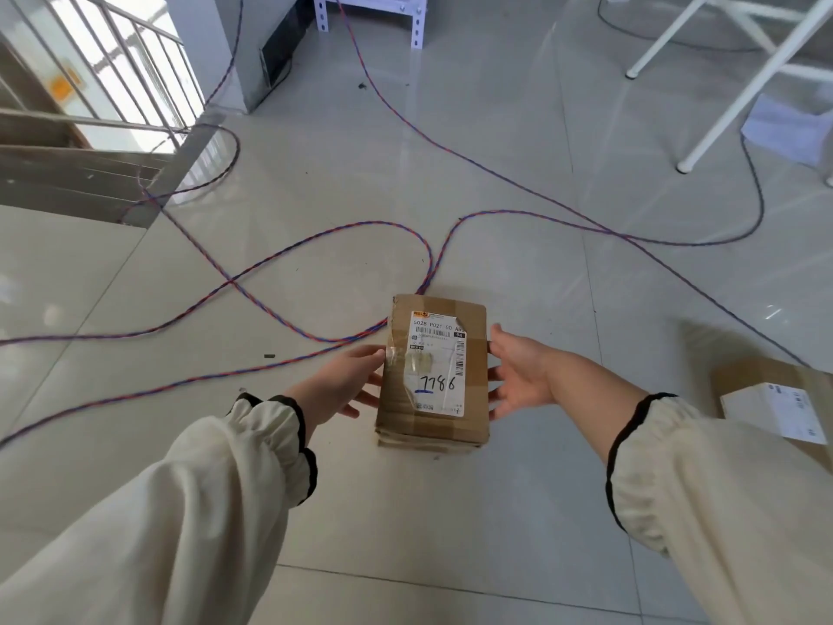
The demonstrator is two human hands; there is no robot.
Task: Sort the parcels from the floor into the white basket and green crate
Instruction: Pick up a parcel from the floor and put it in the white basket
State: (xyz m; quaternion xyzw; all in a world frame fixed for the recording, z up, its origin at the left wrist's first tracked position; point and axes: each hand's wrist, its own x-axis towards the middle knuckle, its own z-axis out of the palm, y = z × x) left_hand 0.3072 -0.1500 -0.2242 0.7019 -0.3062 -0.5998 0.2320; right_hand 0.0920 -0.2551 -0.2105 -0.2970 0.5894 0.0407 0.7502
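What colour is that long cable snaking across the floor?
The cable is red and blue strands twisted together, shown best in the head view.

Head-worn wide-angle view, facing forward and down, floor (518, 512) close below

Matt brown cardboard parcel (432, 372) with glossy clear tape, white paper label (438, 363), glossy pale floor tiles (315, 173), cream cloth sleeves (180, 512)

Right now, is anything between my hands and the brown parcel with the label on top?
Nothing visible. The left hand and right hand are open on either side of the parcel. The red-blue cable runs beyond it, not between.
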